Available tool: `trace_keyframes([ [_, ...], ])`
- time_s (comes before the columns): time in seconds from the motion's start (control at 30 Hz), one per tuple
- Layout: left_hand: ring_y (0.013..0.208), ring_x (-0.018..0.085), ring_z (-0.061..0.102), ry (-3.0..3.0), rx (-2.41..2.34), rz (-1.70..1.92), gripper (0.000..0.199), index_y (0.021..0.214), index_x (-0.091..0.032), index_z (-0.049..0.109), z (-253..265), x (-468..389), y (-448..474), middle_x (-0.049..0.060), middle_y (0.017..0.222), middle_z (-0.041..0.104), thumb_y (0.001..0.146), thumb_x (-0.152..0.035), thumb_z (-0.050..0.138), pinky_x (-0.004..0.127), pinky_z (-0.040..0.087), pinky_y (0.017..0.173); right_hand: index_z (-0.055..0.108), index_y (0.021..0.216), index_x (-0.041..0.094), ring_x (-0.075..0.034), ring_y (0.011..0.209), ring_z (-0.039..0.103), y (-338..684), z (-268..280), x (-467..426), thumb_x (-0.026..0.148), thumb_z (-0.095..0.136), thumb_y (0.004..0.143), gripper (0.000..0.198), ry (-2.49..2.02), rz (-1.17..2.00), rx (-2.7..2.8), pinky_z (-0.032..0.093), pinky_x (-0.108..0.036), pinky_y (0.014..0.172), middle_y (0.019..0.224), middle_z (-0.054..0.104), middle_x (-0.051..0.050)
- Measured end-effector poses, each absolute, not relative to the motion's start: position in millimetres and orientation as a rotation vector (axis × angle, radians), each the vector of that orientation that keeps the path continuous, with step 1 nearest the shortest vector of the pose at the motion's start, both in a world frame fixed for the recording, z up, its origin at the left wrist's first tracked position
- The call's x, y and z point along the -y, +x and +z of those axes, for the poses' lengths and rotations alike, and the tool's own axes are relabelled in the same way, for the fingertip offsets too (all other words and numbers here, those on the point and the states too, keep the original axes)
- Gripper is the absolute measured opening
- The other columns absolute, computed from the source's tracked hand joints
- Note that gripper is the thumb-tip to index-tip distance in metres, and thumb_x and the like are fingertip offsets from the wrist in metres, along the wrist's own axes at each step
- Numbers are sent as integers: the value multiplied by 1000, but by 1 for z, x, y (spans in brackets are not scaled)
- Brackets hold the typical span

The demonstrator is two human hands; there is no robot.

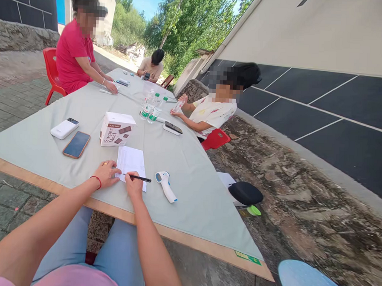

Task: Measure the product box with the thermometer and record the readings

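The right hand (134, 183) is closed in a writing grip on the pen (138, 178), which lies almost flat, its long axis running from 9 to 3 o'clock: the tip at the 9 o'clock end touches the near edge of the paper (131, 160), the free end points to 3 o'clock toward the thermometer (165, 185). The paper lies on the tabletop (189, 168) straight ahead of the person, at 12 o'clock from the right hand, with its long axis running from 6 to 12 o'clock, away from the body. The left hand (106, 174) lies flat and open on the cloth, holding nothing, its fingertips touching the paper's near left corner from 9 o'clock. Both hands are at the sheet's near edge, the right one nearer to the writing spot, the left one just beside it. The thermometer lies at 3 o'clock from the right hand, close but apart from the pen's end, its handle slanting toward 5 o'clock. At 11 o'clock from the paper stands a box (116, 129), touching or nearly touching the sheet's far edge. Further out at 10 o'clock lie a phone (76, 144) and a power bank (64, 128), side by side. Three other people sit along the far stretch of the tabletop, with bottles (151, 106) between them
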State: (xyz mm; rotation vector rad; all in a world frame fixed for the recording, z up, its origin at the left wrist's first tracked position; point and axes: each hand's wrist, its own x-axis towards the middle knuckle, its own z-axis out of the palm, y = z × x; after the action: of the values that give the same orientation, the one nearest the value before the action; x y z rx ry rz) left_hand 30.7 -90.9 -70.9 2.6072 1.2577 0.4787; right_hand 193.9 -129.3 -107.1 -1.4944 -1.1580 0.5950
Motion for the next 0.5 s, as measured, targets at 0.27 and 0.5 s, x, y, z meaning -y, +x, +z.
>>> trace_keyframes([
  [0.27, 110, 26, 50, 2608, -1268, 454, 26, 107, -30, 70, -70, 90, 31, 7, 115, 52, 83, -36, 64, 43, 37, 101, 60, 70, 21, -18, 64, 55, 194, -108, 129, 38, 53, 68, 19, -1492, 592, 1169, 44, -31, 66, 64, 62, 0],
  [0.5, 110, 26, 50, 2603, -1269, 452, 26, 107, -29, 70, -69, 91, 31, 7, 116, 52, 83, -35, 64, 44, 37, 100, 60, 70, 21, -17, 64, 54, 194, -108, 128, 37, 53, 68, 18, -1482, 597, 1172, 44, -31, 67, 65, 62, 0],
])
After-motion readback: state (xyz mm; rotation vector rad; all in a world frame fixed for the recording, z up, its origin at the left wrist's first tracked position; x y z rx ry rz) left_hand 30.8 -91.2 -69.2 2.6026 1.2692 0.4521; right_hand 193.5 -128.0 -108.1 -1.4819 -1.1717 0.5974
